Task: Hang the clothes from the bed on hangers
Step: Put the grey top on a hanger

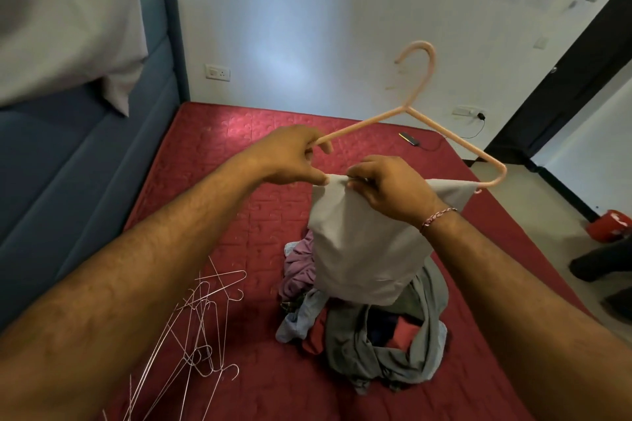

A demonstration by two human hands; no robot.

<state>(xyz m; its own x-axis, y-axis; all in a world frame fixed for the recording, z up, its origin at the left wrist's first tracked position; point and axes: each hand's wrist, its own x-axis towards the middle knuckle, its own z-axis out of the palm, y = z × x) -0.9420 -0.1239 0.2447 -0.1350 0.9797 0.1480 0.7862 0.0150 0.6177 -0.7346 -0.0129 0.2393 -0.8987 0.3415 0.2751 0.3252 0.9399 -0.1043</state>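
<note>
**One grey garment going onto the hanger, pile still waiting**

Red quilted mattress (212, 181) fills the head view, with a blue padded headboard (102, 154) to my left and white walls behind.

I have my left hand (290, 155) raised over the bed, fingers curled round one arm of a pink plastic hanger (408, 109), thumb pinching the corner of a pale grey cloth garment (359, 249). My right hand (386, 190) pinches the top edge of that same cloth along the hanger's lower bar; the far corner reaches the hanger's right end. The garment hangs down above a heap of mixed clothes (376, 335) on the mattress.

I judge this piece as nearly draped but not settled. A tangle of thin wire hangers (205, 318) lies unused by my left forearm, so most of the job remains.
</note>
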